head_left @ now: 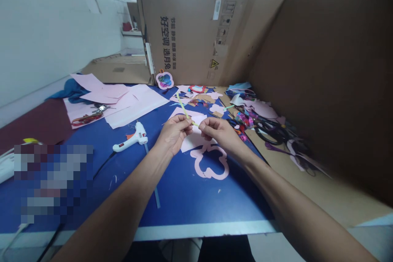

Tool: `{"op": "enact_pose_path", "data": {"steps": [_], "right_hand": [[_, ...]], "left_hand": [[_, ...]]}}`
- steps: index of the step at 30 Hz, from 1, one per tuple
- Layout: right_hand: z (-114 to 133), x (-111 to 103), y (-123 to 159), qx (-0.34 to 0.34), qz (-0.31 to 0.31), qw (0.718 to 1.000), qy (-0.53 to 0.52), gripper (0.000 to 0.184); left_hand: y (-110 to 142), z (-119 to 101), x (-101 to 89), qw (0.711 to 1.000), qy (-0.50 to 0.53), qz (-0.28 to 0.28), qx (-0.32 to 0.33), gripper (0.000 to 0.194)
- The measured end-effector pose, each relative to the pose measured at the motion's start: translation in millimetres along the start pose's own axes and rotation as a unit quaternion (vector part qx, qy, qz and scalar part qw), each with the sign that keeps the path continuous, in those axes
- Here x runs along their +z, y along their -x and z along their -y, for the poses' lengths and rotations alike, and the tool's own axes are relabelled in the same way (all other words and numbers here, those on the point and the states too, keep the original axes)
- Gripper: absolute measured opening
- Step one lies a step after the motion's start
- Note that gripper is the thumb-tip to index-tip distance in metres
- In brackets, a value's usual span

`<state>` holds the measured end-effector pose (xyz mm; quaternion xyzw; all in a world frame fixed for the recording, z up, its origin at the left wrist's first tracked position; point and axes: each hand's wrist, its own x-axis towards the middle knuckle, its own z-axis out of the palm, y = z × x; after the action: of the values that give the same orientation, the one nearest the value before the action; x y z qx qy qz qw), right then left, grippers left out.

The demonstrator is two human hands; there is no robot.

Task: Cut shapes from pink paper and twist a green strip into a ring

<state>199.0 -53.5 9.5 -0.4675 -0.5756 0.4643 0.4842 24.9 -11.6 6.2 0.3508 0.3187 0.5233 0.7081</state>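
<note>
Head view, craft bench: left hand [175, 133], closed, thumb and fingers pinching a thin green strip [183, 108] near the middle of the blue tabletop [184, 200]. Right hand [216, 131], also closed, pinching the near end of the same strip; the two hands are just apart. The strip tilts up and away toward the far left. Directly beneath the hands: pale pink paper piece [193, 141], lying flat. Just nearer: pink flower-shaped paper outline [208, 168], flat on the blue top. Left of the left hand: white hot glue gun [130, 137], lying on its side. Far left: loose pink paper sheets [135, 106], overlapping a blue cloth [72, 92]. Far right: heap of colored paper scraps [248, 108], with black-handled scissors [272, 131] at its near edge. Far edge: flower-shaped paper craft [165, 80], standing against a large cardboard sheet [190, 28].
</note>
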Motion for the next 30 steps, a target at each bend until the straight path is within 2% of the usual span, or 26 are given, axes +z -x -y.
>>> {"op": "enact_pose_path", "data": {"steps": [8,15,23,30], "right_hand": [[-5.6,-0.5,-1.8,-0.002,-0.010,1.000,0.010,0.033],[-9.0,-0.9,-3.9,-0.007,-0.005,1.000,0.011,0.033],[-9.0,-1.3,-4.4,-0.004,0.005,1.000,0.018,0.032],[-7.0,-1.2,-3.7,-0.019,0.001,1.000,0.018,0.037]], "left_hand": [[1.2,-0.2,1.1,0.999,-0.018,-0.004,-0.031,0.016],[2.8,-0.4,0.5,0.993,-0.091,0.020,-0.065,0.011],[3.7,1.7,1.3,0.985,-0.171,0.006,-0.027,0.010],[0.9,-0.8,0.1,0.989,-0.148,-0.026,-0.003,0.010]]}}
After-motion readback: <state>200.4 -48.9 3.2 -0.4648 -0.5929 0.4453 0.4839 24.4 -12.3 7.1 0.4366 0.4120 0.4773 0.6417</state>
